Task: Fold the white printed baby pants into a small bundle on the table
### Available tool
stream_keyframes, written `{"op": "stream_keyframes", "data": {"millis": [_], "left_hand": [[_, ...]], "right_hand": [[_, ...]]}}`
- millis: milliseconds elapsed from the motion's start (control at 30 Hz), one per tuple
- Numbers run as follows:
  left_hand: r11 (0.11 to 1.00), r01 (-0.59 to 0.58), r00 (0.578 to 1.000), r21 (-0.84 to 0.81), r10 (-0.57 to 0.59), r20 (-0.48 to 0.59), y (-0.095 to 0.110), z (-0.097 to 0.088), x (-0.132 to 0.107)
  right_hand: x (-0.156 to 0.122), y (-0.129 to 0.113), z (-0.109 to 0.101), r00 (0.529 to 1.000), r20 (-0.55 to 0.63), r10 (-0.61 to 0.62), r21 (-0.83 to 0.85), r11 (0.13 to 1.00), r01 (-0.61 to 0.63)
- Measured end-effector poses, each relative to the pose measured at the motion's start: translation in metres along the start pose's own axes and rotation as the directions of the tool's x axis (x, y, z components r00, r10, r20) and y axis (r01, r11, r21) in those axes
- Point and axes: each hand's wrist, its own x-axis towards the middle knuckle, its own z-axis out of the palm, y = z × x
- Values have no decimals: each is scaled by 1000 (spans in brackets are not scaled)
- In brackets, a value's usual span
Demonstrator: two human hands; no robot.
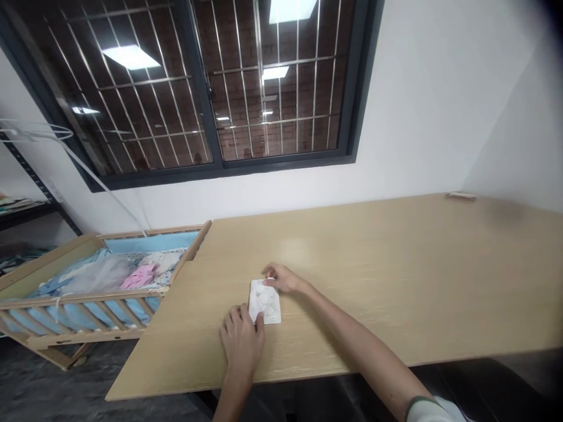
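Observation:
A small white rectangular sheet or packet with faint printing lies on the wooden table. I cannot tell whether it is a single sheet or a folded packet. At its top edge, my right hand pinches the paper between thumb and bent fingers. My left hand rests by the lower left corner, fingers lying on the table beside the left edge. Its thumb touches the bottom edge of the paper.
The wooden tabletop stretches far to the right. A wooden cot with blue lining, holding pink and white cloth, adjoins its left end. Near the back right corner lies a small flat object. Behind is a barred window.

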Motion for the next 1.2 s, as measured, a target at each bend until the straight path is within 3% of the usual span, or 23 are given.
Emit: {"op": "stream_keyframes", "data": {"millis": [100,200,333,433,567,733,1000,1100,1200], "left_hand": [[992,-125,985,-16,122,-125,7,7,-20],[969,-245,958,-41,235,-165,11,18,-37],[956,-277,960,-93,271,-67,6,32,-45],[954,-257,963,-155,267,41,2,34,-43],[960,-209,975,-184,220,42,3,29,-42],[965,-188,981,-183,195,20,9,18,-43],[964,-206,974,-166,218,57,6,10,-38],[958,-187,975,-219,208,76,-7,2,-25],[981,-32,992,-192,54,110,-23,-6,-6]], "right_hand": [[-16,-24,-4,990,-47,-134,-176,977,124],[-42,-61,-1,955,98,-279,-268,917,295],[-73,-92,20,839,407,-362,-149,879,452],[-80,-89,32,821,472,-322,-81,911,404],[-67,-67,28,872,396,-287,5,950,311],[-40,-46,9,903,342,-260,19,963,270],[-12,-18,3,914,290,-283,-121,937,329],[-16,-7,-1,972,130,-198,-200,954,221],[-27,2,-2,985,-150,-85,-196,979,55]]}}
